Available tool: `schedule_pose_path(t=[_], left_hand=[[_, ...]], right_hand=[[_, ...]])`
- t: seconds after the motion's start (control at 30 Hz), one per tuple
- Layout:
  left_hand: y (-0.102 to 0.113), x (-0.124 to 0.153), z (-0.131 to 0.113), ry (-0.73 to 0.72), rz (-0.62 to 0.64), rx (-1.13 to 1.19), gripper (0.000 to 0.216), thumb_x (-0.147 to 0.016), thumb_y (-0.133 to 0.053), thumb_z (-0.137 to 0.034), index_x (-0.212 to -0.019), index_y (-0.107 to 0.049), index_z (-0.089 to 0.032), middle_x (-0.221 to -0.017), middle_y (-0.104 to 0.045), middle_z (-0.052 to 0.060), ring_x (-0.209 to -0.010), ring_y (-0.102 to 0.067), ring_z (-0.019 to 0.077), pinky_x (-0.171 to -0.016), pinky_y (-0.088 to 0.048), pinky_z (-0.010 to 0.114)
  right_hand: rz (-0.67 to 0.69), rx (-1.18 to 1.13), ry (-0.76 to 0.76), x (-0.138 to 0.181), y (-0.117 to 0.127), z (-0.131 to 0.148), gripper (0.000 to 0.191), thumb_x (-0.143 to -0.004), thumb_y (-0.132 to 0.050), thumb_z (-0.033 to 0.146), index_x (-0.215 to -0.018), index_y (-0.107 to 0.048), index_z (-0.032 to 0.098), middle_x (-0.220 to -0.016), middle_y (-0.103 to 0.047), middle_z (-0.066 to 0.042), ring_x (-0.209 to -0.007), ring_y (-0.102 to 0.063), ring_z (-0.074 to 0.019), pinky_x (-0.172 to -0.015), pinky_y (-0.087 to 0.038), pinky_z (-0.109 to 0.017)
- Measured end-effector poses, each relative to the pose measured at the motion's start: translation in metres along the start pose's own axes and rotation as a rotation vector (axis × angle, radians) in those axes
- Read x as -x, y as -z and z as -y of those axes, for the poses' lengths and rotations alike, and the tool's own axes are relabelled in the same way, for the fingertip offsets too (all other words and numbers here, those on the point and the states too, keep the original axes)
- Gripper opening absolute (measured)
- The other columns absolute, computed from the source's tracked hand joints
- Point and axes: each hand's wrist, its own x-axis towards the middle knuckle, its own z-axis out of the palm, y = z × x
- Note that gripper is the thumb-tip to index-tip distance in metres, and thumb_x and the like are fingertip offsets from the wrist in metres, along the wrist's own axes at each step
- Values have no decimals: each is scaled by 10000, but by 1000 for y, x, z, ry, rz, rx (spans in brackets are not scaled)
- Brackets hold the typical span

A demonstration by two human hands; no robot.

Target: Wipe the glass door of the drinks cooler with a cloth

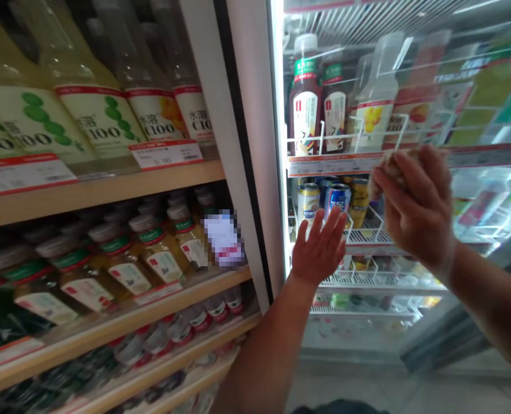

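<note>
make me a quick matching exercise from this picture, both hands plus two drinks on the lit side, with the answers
Column one
1. left hand
2. right hand
3. blue can
4. leftmost dark red bottle

Column two
a. just right of a pale can
b. white-capped, higher up than the blue can
c. closed around a crumpled cloth-like item
d. open and spread out

Pairs: 1-d, 2-c, 3-a, 4-b

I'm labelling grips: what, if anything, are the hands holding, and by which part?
The right hand grips what looks like a cloth, bunched up; blur hides which part. The left hand is spread, with nothing visibly held.
</note>
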Motion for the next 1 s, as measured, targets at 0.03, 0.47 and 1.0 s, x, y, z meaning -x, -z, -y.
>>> schedule_pose_path(t=[0.03,0.47,1.0], left_hand=[[0,0,0,0,-2,-5,623,-998,-472,-383,-1575,-393,-160,-1660,-325,30,-1592,-157,267,-1328,-111,461],[1,1,3,-4,24,77,654,-979,-560,-383,-1570,-403,-151,-1636,-360,68,-1594,-111,258,-1334,-45,453],[3,-5,3,8,-11,83,692,-1016,-496,-355,-1619,-251,-120,-1590,-405,89,-1581,-129,238,-1334,-54,445]], right_hand=[[3,3,8,-4,3,-4,668,-983,-578,193,-1567,-368,438,-1643,-412,54,-1494,-413,-351,-1208,-406,-576],[-49,-7,-88,-16,9,-21,590,-1006,-533,191,-1546,-433,408,-1644,-410,28,-1507,-378,-386,-1222,-372,-622],[-28,-18,-229,-22,14,-32,522,-1049,-432,236,-1553,-432,375,-1657,-381,17,-1560,-283,-340,-1257,-313,-619]])
